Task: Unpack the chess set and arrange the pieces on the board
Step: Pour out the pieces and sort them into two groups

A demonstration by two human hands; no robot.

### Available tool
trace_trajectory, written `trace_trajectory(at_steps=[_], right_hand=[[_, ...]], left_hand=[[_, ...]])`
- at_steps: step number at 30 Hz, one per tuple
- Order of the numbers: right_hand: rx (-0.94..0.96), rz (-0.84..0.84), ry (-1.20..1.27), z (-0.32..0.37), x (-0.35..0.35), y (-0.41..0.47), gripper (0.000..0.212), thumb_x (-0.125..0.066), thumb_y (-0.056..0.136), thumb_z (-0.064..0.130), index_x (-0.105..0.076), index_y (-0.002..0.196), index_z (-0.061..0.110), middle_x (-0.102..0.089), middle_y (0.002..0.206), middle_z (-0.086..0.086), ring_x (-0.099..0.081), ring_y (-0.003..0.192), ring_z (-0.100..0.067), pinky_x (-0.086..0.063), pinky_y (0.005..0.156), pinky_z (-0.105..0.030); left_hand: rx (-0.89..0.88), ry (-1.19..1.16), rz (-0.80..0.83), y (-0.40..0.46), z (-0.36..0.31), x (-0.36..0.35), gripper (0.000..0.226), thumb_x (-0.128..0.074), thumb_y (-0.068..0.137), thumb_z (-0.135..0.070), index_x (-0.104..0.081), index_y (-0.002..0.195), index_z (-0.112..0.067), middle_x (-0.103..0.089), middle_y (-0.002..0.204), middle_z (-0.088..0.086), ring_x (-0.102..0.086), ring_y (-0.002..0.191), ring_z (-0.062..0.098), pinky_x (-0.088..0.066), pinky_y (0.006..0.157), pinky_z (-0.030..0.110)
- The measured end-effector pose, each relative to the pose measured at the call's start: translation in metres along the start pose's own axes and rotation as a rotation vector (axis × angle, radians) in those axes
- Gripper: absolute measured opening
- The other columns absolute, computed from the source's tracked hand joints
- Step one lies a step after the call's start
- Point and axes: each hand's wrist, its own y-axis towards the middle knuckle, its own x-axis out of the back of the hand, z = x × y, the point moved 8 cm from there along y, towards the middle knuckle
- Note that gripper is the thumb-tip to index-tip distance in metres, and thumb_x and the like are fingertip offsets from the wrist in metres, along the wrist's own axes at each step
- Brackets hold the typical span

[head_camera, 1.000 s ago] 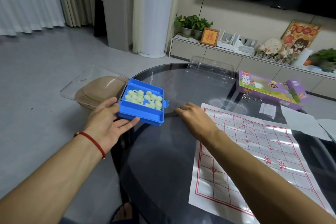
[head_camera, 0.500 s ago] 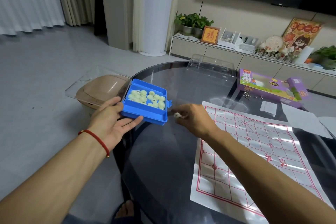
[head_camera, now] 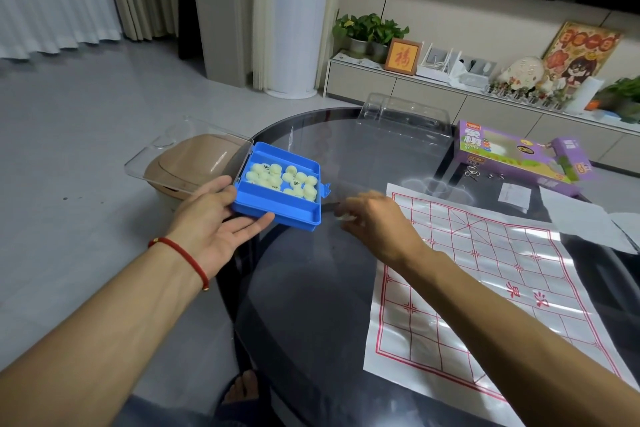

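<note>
My left hand (head_camera: 216, 220) holds a blue plastic case (head_camera: 280, 206) from below at the left edge of the round glass table (head_camera: 311, 305). Its clear lid (head_camera: 166, 156) hangs open to the left. Several pale round chess pieces (head_camera: 282, 180) lie in the case's far compartment. Just right of the case, my right hand (head_camera: 375, 224) pinches one pale chess piece (head_camera: 344, 217) between its fingertips. The white paper board (head_camera: 485, 288) with a red grid lies flat on the table to the right, with no pieces on it.
A purple game box (head_camera: 509, 156) and a clear plastic insert (head_camera: 405, 118) sit at the table's far side. White paper sheets (head_camera: 581, 218) lie far right. A tan bin (head_camera: 194, 163) stands on the floor left of the table. A low cabinet (head_camera: 415, 87) runs along the wall.
My right hand rose from the glass with a pale chess piece pinched in its fingers. The blue case tilted slightly, and its pieces slid toward the far side.
</note>
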Motion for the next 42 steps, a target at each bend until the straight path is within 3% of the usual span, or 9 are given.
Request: trace_trajectory(at_steps=[6, 14, 20, 23, 28, 32, 35, 39, 42], right_hand=[[0.136, 0.061, -0.087, 0.014, -0.005, -0.008, 0.016, -0.075, 0.089, 0.014, -0.078, 0.104, 0.016, -0.073, 0.108, -0.003, -0.064, 0.1, -0.024, -0.057, 0.081, -0.04], [-0.047, 0.046, 0.063, 0.003, 0.007, -0.009, 0.026, -0.074, 0.09, 0.016, -0.073, 0.116, 0.017, -0.074, 0.103, 0.0, -0.066, 0.086, -0.014, -0.059, 0.078, -0.031], [-0.11, 0.083, 0.04, -0.004, 0.015, -0.006, 0.028, -0.07, 0.09, 0.01, -0.072, 0.117, 0.015, -0.073, 0.101, -0.002, -0.056, 0.08, -0.012, -0.042, 0.068, -0.016], [-0.109, 0.094, 0.008, -0.006, 0.014, -0.002, 0.03, -0.069, 0.089, 0.01, -0.071, 0.118, 0.015, -0.072, 0.102, -0.003, -0.057, 0.082, -0.016, -0.042, 0.068, -0.022], [-0.059, 0.094, -0.055, -0.004, 0.011, 0.0, 0.021, -0.07, 0.089, 0.009, -0.072, 0.109, 0.015, -0.069, 0.096, -0.004, -0.06, 0.081, -0.021, -0.05, 0.068, -0.03], [-0.075, 0.014, -0.088, -0.005, 0.015, -0.002, 0.004, -0.071, 0.09, 0.012, -0.07, 0.093, 0.011, -0.062, 0.086, -0.003, -0.056, 0.074, -0.022, -0.041, 0.062, -0.029], [-0.062, -0.009, -0.109, -0.003, 0.014, -0.007, 0.009, -0.071, 0.089, 0.012, -0.067, 0.082, 0.01, -0.06, 0.08, -0.003, -0.051, 0.067, -0.022, -0.037, 0.059, -0.03], [-0.019, 0.009, -0.136, 0.005, 0.012, -0.011, 0.014, -0.071, 0.09, 0.019, -0.067, 0.08, 0.011, -0.062, 0.079, -0.004, -0.056, 0.068, -0.027, -0.046, 0.059, -0.037], [0.016, 0.001, -0.219, 0.012, 0.012, -0.016, 0.024, -0.065, 0.096, 0.027, -0.066, 0.077, 0.013, -0.059, 0.071, -0.004, -0.049, 0.061, -0.027, -0.036, 0.054, -0.032]], left_hand=[[0.003, 0.007, 0.002, 0.0, 0.001, 0.0, 0.022, -0.05, 0.103, -0.007, -0.055, 0.121, -0.018, -0.067, 0.11, 0.016, -0.07, 0.094, 0.039, -0.063, 0.066, 0.045], [0.004, 0.012, 0.007, -0.002, 0.002, -0.001, 0.024, -0.05, 0.103, -0.008, -0.054, 0.125, -0.018, -0.067, 0.109, 0.015, -0.07, 0.094, 0.037, -0.063, 0.067, 0.045], [0.005, 0.014, 0.002, -0.002, 0.002, -0.001, 0.022, -0.05, 0.103, -0.008, -0.055, 0.122, -0.019, -0.067, 0.11, 0.015, -0.07, 0.093, 0.036, -0.063, 0.066, 0.045], [0.008, 0.019, 0.004, -0.002, 0.002, -0.001, 0.023, -0.05, 0.103, -0.008, -0.055, 0.124, -0.018, -0.067, 0.111, 0.016, -0.07, 0.094, 0.037, -0.063, 0.066, 0.045], [0.01, 0.01, -0.003, -0.001, 0.002, -0.002, 0.023, -0.051, 0.103, -0.008, -0.055, 0.124, -0.018, -0.068, 0.112, 0.015, -0.071, 0.094, 0.038, -0.063, 0.065, 0.045], [0.009, 0.014, -0.003, -0.001, 0.002, -0.002, 0.021, -0.051, 0.103, -0.009, -0.055, 0.121, -0.019, -0.067, 0.111, 0.015, -0.07, 0.094, 0.038, -0.063, 0.065, 0.045], [0.011, 0.011, 0.001, -0.001, 0.001, -0.001, 0.022, -0.05, 0.103, -0.009, -0.055, 0.123, -0.018, -0.067, 0.112, 0.015, -0.07, 0.096, 0.039, -0.063, 0.065, 0.045], [0.009, 0.008, -0.001, -0.001, 0.002, -0.001, 0.024, -0.05, 0.103, -0.008, -0.055, 0.125, -0.017, -0.069, 0.11, 0.015, -0.071, 0.094, 0.038, -0.063, 0.065, 0.045], [0.011, 0.008, -0.004, -0.002, 0.003, -0.002, 0.024, -0.05, 0.103, -0.008, -0.055, 0.125, -0.017, -0.069, 0.109, 0.015, -0.071, 0.093, 0.037, -0.063, 0.065, 0.045]])
